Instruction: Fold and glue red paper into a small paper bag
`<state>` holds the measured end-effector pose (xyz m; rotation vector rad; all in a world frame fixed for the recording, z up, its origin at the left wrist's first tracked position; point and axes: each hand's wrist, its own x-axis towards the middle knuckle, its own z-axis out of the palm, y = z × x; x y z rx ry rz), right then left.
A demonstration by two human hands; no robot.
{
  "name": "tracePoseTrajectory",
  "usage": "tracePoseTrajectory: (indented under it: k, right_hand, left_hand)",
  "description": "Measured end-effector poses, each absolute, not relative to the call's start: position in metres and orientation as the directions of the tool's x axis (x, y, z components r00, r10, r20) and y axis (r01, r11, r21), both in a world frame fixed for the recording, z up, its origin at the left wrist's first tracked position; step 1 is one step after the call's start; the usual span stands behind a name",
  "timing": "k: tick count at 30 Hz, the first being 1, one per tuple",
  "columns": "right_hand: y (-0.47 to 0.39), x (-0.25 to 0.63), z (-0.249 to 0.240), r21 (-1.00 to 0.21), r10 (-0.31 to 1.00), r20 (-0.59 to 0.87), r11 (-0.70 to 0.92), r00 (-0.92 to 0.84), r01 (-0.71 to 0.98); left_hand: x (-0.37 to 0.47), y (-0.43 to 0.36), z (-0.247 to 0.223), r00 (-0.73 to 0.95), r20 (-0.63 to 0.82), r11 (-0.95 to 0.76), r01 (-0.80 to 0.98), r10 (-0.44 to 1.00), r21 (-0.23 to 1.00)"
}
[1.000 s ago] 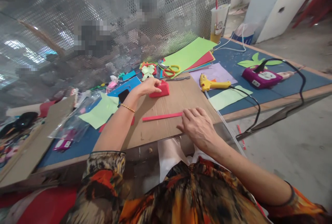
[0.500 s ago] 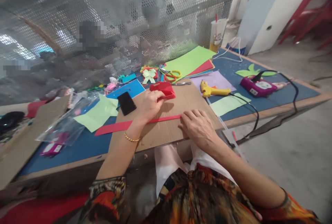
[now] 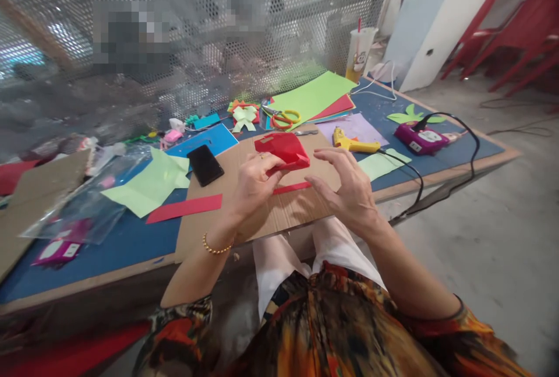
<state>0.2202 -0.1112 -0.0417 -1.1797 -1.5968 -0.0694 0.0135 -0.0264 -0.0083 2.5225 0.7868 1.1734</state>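
Note:
My left hand pinches the near left edge of a folded red paper piece, raised a little over the brown cardboard. Just right of that piece, my right hand is held with thumb and fingers spread and nothing between them. Under both hands a thin red strip lies across the cardboard. A wider red strip extends past the cardboard's left edge. Beside my left hand rests a black phone.
A yellow glue gun with a black cord lies right, near a purple box. Scissors and green sheets lie at the back. A drink cup stands by the mesh. Pale green paper and a plastic bag lie left.
My right hand has come off the thin red strip and opened beside the red piece. My left hand has lifted and turned the red piece, moving it nearer the right hand.

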Motion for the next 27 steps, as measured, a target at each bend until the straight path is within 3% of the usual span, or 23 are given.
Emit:
tracePoseTrajectory:
  k: [5, 8, 13, 20, 25, 27]
  right_hand:
    - [-0.121, 0.216, -0.045, -0.839, 0.847, 0.519, 0.479, 0.116, 0.259]
    - [-0.126, 0.211, -0.048, -0.889, 0.88, 0.458, 0.448, 0.125, 0.101]
    - [-0.134, 0.207, -0.049, -0.897, 0.879, 0.438, 0.44, 0.189, 0.036]
    - [-0.14, 0.211, -0.051, -0.904, 0.87, 0.413, 0.427, 0.269, 0.007]
    - [-0.139, 0.216, -0.052, -0.911, 0.866, 0.363, 0.407, 0.344, -0.063]
    - [-0.14, 0.219, -0.051, -0.908, 0.871, 0.34, 0.402, 0.354, -0.118]
  left_hand:
    - [0.018, -0.058, 0.0, 0.48, 0.496, -0.674, 0.337, 0.724, 0.657]
    - [0.023, -0.073, 0.001, 0.486, 0.458, -0.633, 0.293, 0.744, 0.717]
    - [0.028, -0.089, -0.003, 0.463, 0.469, -0.639, 0.337, 0.752, 0.692]
    - [0.035, -0.104, -0.015, 0.404, 0.605, -0.713, 0.536, 0.686, 0.452]
    - [0.04, -0.115, -0.016, 0.444, 0.806, -0.774, 0.632, 0.393, 0.029]
    - [0.037, -0.116, -0.009, 0.424, 0.858, -0.766, 0.64, 0.289, -0.058]
